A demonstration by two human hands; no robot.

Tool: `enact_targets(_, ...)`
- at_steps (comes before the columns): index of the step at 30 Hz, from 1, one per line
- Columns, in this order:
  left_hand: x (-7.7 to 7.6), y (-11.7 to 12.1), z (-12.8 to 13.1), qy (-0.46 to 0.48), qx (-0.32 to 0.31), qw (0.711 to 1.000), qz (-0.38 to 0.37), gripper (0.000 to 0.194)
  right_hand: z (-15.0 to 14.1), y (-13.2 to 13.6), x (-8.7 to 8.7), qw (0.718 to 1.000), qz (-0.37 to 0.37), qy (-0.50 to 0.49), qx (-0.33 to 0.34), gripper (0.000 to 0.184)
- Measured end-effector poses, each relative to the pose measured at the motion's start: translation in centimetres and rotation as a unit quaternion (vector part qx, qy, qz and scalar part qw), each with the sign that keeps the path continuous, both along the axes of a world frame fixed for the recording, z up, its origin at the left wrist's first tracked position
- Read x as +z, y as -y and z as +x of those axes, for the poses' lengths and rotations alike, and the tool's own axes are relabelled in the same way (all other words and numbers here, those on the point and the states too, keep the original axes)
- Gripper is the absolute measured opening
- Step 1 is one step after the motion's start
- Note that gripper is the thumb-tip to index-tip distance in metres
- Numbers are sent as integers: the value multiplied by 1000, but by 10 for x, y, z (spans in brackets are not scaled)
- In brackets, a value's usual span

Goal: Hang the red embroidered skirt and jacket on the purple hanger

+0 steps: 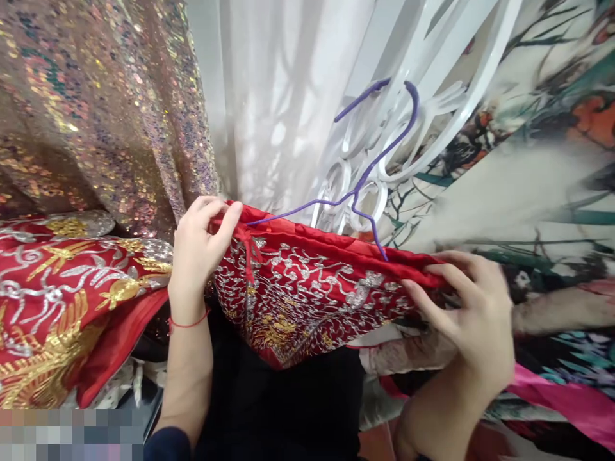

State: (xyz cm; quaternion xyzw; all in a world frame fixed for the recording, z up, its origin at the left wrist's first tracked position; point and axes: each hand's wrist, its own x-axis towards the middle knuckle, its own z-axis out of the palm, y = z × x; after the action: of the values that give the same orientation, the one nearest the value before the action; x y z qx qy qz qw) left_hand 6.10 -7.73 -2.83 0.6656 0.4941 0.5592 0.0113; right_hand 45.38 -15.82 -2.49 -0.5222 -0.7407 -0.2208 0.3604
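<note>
I see a red embroidered garment (307, 288) stretched across the middle of my view, its satin top edge running from upper left down to the right, with silver and gold thread patterns over the face of it. It hangs on a purple wire hanger (365, 179), whose shoulders disappear into the top hem of the cloth and whose hook rises up to the right and curls over a white scrollwork rail (432, 96).

My left hand (199, 253) is closed on the left end of the garment, thumb and fingers pinching the red hem right at the corner. A thin red string bracelet (187, 323) sits on that wrist, and a dark sleeve begins lower down the forearm. My right hand (473, 320) grips the right end of the same hem, fingers curled over the edge and the thumb below, so the cloth is held taut between the two hands.

Below the garment there is dark fabric, too shadowed for me to tell what it is. To the left lies another red cloth (62, 301) with large gold and silver embroidery, just beside my left forearm. Above it hangs a sequined fabric (96, 102) in gold and pink tones. Behind the hanger falls a white sheer curtain (273, 96). On the right is a pale floral printed fabric (542, 160), and a pink cloth (567, 397) shows at the lower right.
</note>
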Motion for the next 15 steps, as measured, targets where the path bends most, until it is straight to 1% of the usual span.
enact_targets(1, -4, -1, -2, -4, -4, 1000, -2, 31, 12, -4, -2, 998, -45, -22, 49, 22)
enact_targets(3, -12, -3, -8, 0, -20, 1000, -4, 29, 30, -12, -4, 981, -113, -73, 142, 19)
enact_targets(4, -15, -4, -12, 2, -30, 1000, -4, 29, 36, -17, -6, 972, -130, -97, 170, 17)
enact_targets(6, -19, -5, -17, 2, -48, 999, 1, 34, 41, -25, -8, 961, -134, -147, 193, 17)
enact_targets(9, -17, -2, -19, -25, -69, 997, 2, 45, 41, -38, -13, 947, -101, -225, 204, 17)
enact_targets(11, -12, 5, -15, -40, -56, 998, 3, 46, 40, -47, -19, 936, -55, -283, 202, 14)
enact_targets(13, -9, 15, -10, -37, -25, 999, 17, 43, 39, -56, -25, 928, 10, -332, 172, 13)
enact_targets(15, -9, 24, -5, -20, 3, 999, 40, 40, 36, -65, -30, 928, 65, -347, 123, 15)
